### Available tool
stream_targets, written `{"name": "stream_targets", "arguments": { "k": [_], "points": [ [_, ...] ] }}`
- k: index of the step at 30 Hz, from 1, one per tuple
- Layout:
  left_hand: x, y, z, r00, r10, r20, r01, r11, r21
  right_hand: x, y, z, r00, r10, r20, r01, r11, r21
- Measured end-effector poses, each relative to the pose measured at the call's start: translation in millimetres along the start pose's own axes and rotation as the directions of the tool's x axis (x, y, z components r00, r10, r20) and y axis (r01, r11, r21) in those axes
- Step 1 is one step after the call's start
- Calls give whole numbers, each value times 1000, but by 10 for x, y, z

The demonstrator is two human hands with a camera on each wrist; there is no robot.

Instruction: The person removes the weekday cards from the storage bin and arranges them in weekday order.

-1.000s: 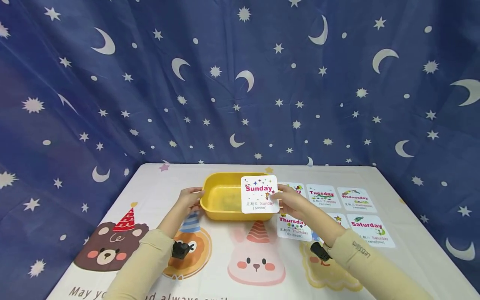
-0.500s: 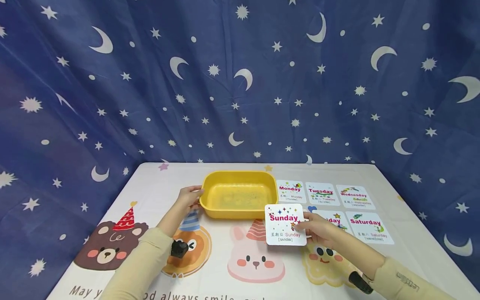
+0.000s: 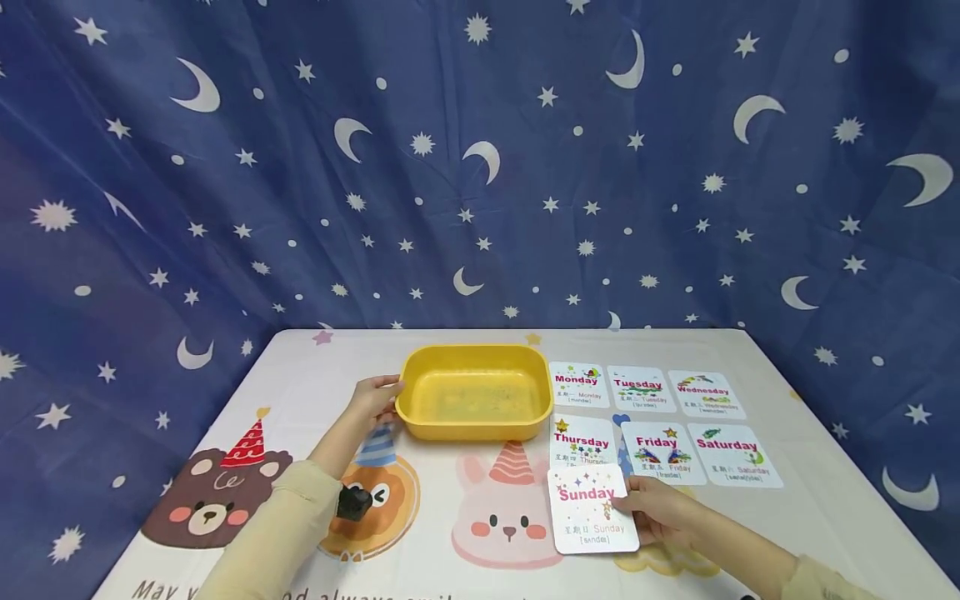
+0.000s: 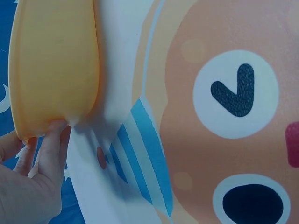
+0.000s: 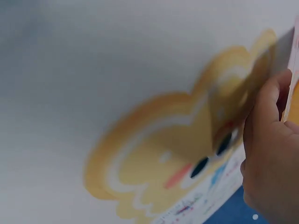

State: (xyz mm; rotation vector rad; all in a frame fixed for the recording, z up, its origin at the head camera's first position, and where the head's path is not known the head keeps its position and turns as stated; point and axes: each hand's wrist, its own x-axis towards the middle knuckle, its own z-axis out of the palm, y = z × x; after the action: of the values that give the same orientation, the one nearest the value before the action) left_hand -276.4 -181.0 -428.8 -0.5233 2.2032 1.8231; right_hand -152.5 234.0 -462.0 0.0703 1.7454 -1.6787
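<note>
My right hand (image 3: pixel 662 514) pinches the right edge of a white square Sunday card (image 3: pixel 588 533) between thumb and fingers. The card overlaps the lower part of the Thursday card (image 3: pixel 579 432) in the head view. In the right wrist view, the Sunday card (image 5: pixel 294 51) shows edge-on above the cloth, casting a shadow. At the left end of a yellow plastic basin (image 3: pixel 474 432), my left hand (image 3: pixel 372 400) grips the rim. The left wrist view shows its fingers (image 4: pixel 51 144) against the basin's end wall. No cards show inside the basin.
Monday (image 3: pixel 578 396), Tuesday (image 3: pixel 641 400) and Wednesday (image 3: pixel 707 405) cards lie in the back row, right of the basin. Friday (image 3: pixel 660 462) and Saturday (image 3: pixel 737 467) cards lie in front of them. A cartoon-printed tablecloth (image 3: pixel 810 517) covers the table, with a starry curtain (image 3: pixel 480 167) behind.
My right hand has carried the Sunday card from over the basin's right side toward the front right, uncovering the basin and several cards. The left hand stays at the basin's rim.
</note>
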Motion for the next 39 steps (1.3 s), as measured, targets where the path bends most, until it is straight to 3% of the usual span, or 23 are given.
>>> {"name": "stream_targets", "arguments": {
  "k": [2,5,8,10,13,16,24,26,33,35,39],
  "points": [
    [-5,-4,-3,1000,-15,-4,15,1000,7,-8,47,5,1000,15,-19,-15,1000,4],
    [-12,-6,-11,1000,-22,-5,22,1000,11,-19,66,58,993,36,-117,-39,999,-25],
    [-13,1,-26,1000,-8,0,8,1000,4,-29,49,136,968,9,-251,-54,983,-174],
    [-13,7,-36,1000,-4,-1,4,1000,-1,-38,42,158,958,-49,-284,-46,947,-318],
    [-18,14,-39,1000,-7,0,7,1000,0,-56,56,152,948,-191,-255,26,845,-534],
    [-16,8,-34,1000,-17,-3,17,1000,7,-70,74,145,937,-286,-201,96,764,-639],
    [4,6,-9,999,-35,-10,35,999,15,-89,72,146,918,-344,-197,90,665,-741],
    [7,11,-3,999,-36,-7,36,999,19,-92,60,124,920,-346,-183,96,654,-750],
    [22,4,-10,1000,-15,-9,15,1000,0,-30,-2,31,947,-312,-69,177,691,-701],
    [26,-4,-13,1000,-9,-6,9,1000,-4,-14,-11,34,952,-298,-69,163,685,-710],
    [24,-7,0,1000,-9,0,9,1000,0,-6,-22,78,957,-257,-132,67,642,-763]
  ]
}}
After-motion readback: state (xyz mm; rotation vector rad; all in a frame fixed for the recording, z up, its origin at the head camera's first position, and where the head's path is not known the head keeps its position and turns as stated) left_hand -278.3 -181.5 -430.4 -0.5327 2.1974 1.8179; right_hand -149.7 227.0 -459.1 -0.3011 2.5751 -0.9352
